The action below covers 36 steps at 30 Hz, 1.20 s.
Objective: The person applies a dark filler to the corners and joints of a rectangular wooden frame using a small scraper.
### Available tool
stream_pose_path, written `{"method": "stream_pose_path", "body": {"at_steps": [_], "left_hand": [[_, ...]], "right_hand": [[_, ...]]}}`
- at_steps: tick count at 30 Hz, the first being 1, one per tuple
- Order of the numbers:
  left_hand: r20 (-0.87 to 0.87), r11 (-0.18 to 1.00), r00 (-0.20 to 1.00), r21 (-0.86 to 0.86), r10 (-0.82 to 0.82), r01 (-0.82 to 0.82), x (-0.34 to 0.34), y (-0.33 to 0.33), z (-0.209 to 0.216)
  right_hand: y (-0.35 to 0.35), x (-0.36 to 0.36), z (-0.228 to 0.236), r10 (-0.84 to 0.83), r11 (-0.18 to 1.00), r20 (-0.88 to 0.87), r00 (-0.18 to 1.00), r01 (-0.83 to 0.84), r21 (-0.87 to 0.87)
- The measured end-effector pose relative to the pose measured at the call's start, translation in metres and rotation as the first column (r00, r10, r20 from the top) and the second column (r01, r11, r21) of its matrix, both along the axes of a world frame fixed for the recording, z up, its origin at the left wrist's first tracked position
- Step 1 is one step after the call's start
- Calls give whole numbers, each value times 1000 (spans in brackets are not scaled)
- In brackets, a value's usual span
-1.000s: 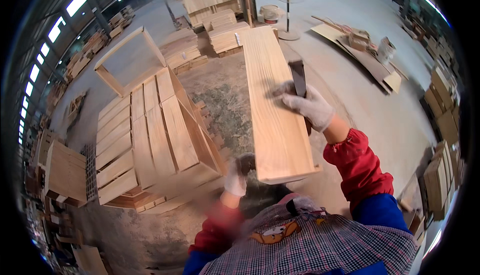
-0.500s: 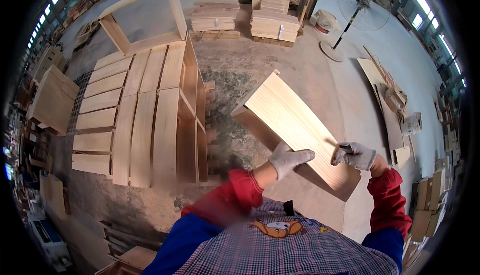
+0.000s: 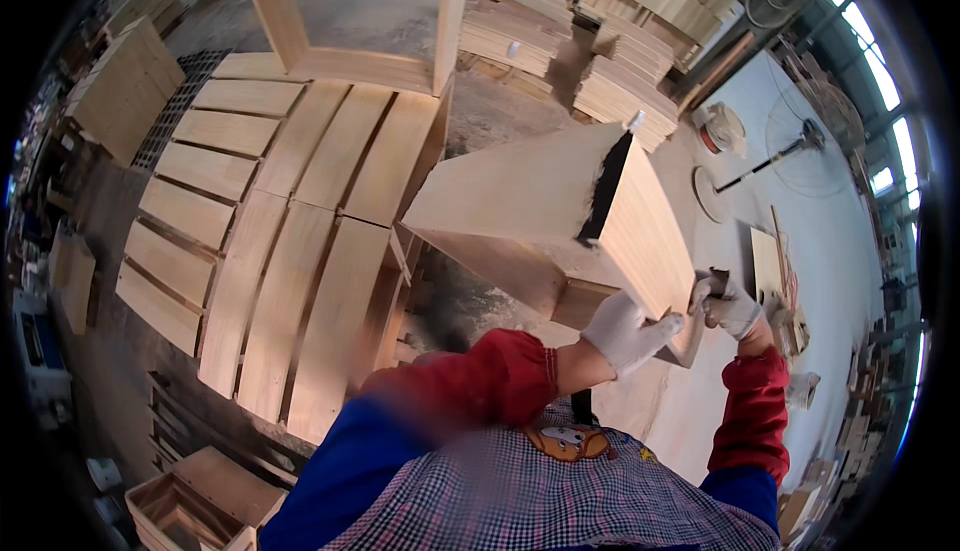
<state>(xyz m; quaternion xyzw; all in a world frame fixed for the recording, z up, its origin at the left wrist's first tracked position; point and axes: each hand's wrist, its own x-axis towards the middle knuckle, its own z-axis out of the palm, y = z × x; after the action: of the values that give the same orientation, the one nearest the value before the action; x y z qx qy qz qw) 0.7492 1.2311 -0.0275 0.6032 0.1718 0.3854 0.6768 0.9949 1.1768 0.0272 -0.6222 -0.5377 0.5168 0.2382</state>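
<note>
Fingers of the gloved left hand (image 3: 625, 335) grip the near end of a wooden box (image 3: 530, 186), their tips partly hidden against it. The right hand (image 3: 732, 309) curls its fingers at that end beside a small dark shape (image 3: 714, 280); whether they hold it cannot be told. Tilted before the person, the box hides most of its interior. To its left lie wooden panels (image 3: 265, 296) with 1 frame (image 3: 365, 69), cut off above. Farther right stands 1 fan (image 3: 757, 163), its cage faint.
</note>
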Motion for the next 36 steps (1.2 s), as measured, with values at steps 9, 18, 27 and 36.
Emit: {"method": "stream_pose_path", "body": {"at_steps": [9, 18, 27, 36], "left_hand": [[178, 937, 922, 1, 342, -348, -49, 165, 93], [345, 591, 501, -245, 794, -769, -127, 317, 85], [390, 356, 181, -442, 903, -823, -263, 380, 98], [350, 499, 359, -538, 865, -679, -289, 443, 85]], "right_hand": [[202, -21, 86, 225, 880, 45, 973, -223, 419], [357, -2, 101, 392, 743, 115, 913, -388, 545], [517, -37, 73, 543, 710, -141, 828, -363, 603], [591, -113, 51, 525, 706, -194, 829, -296, 643]]}}
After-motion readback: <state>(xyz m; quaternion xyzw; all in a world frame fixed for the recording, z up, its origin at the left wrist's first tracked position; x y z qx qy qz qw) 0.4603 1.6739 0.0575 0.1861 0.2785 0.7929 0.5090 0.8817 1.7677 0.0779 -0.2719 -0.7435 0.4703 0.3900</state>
